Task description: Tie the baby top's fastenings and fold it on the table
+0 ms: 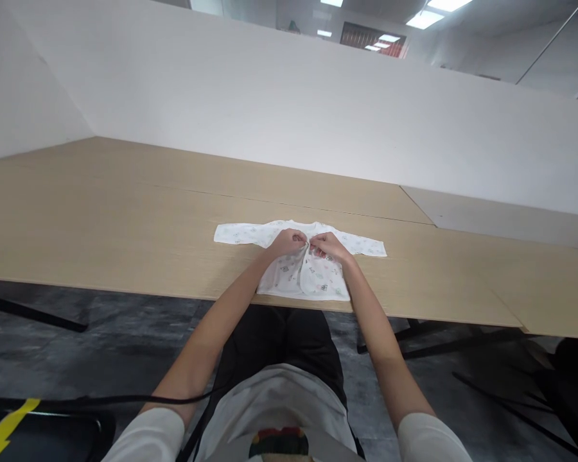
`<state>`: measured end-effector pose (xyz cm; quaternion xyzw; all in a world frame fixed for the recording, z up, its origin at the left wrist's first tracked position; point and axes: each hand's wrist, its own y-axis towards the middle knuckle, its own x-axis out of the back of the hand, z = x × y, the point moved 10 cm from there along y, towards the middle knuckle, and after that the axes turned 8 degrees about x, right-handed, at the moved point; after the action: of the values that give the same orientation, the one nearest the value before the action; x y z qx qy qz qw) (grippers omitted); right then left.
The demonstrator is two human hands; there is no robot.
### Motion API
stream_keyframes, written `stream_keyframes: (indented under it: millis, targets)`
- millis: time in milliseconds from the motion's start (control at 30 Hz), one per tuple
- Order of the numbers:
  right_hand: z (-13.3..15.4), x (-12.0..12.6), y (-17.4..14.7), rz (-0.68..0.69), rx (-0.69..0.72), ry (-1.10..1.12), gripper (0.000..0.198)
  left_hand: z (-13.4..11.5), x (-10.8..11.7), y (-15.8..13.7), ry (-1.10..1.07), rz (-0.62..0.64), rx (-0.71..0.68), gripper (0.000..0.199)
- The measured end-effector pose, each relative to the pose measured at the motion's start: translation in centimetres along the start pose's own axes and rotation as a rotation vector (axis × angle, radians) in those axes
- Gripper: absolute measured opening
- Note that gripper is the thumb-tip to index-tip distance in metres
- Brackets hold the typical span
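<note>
A small white long-sleeved baby shirt (pixel 289 276) with a faint coloured print lies spread on the table, its sleeves stretched out to both sides and its hem towards me. Its front opening runs down the middle and is partly lifted into a fold. My left hand (pixel 289 241) is closed in a pinch on the left edge of that opening, near the chest. Just beside it, my right hand (pixel 328 246) pinches the right edge with curled fingers. The fingertips of both hands nearly meet. Whatever small fastener may lie between them is too small to make out.
The light wooden table (pixel 125 212) extends to both sides, with its front edge close to my body. A white partition (pixel 270 102) rises along its back. A black chair (pixel 48 430) with yellow tape stands at lower left, and a dark cable (pixel 139 399) crosses my left arm.
</note>
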<state>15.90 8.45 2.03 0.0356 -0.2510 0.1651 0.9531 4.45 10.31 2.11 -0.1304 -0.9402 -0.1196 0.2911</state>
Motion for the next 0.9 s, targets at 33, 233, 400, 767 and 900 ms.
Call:
stream_keyframes:
  millis: [33, 233, 400, 767, 900]
  targets:
    - [0.1, -0.1, 0.0, 0.011, 0.007, -0.007, 0.017, 0.0, 0.0, 0.0, -0.013, 0.004, 0.008, 0.021]
    - [-0.3, -0.3, 0.2, -0.006, 0.042, 0.025, 0.008, 0.2, 0.0, -0.2, -0.042, 0.039, 0.075, 0.021]
    - [-0.7, -0.3, 0.7, -0.076, 0.064, 0.008, 0.005, 0.2, 0.7, -0.3, -0.06, -0.027, 0.098, 0.024]
    - [-1.4, -0.1, 0.9, -0.138, 0.042, 0.02, 0.008, -1.5, 0.9, -1.2, -0.052, -0.031, 0.071, 0.026]
    - [-2.3, 0.0, 1.2, -0.145, 0.02, 0.019, 0.015, -1.7, 0.9, -1.1, 0.012, -0.035, 0.008, 0.021]
